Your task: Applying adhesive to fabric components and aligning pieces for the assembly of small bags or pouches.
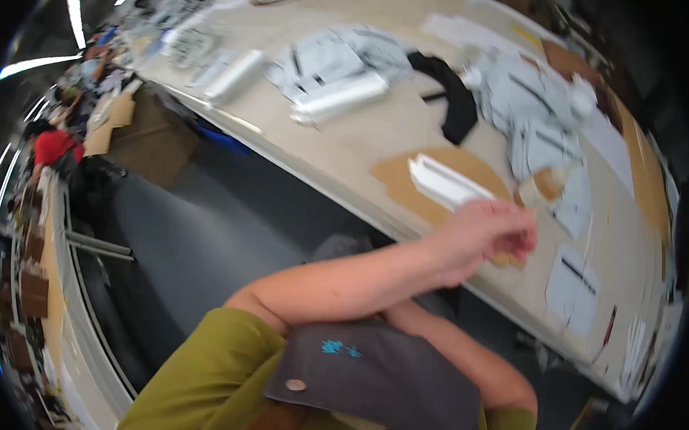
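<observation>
apparently left hand [488, 235] grips white strip [446, 182]

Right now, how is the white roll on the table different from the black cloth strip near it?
The white roll is pale, tube-shaped and straight; the black cloth strip is dark, flat and curved. The white roll lies toward the table's near edge; the black cloth strip lies further in, beside grey cut pieces. Both rest on the table, away from either hand.
</observation>
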A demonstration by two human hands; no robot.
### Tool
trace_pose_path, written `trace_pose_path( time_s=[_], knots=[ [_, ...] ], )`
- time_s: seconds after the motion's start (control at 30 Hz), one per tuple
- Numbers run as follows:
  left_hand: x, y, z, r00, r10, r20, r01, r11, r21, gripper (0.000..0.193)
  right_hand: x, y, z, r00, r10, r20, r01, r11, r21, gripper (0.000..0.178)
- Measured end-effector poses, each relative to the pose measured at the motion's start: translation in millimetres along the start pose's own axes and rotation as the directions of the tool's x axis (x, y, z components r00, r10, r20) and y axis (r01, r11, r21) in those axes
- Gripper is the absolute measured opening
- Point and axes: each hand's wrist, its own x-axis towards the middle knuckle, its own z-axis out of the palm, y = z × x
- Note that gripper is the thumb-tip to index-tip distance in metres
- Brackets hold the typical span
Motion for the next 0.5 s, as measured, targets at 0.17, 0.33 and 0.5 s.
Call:
trace_pose_path(
  time_s=[0.17, 0.33, 0.5],
  knots=[
    [8, -25, -24, 0.999, -0.001, 0.037, 0.001, 1.0, 0.003, 0.024, -26, 28, -18, 0.914, -0.389, -0.113, 0.326, 0.872, -0.366, 0.032],
    [9, -34, -17, 0.999, -0.013, 0.049, 0.012, 1.0, 0.011, 0.026, -54, 44, -15, 0.892, -0.356, -0.278, 0.3, 0.927, -0.225, 0.033],
    [6, -37, -16, 0.999, -0.003, 0.047, 0.006, 0.998, -0.059, 0.024, -52, 46, -12, 0.88, -0.333, -0.339, 0.275, 0.939, -0.207, 0.033]
  ],
)
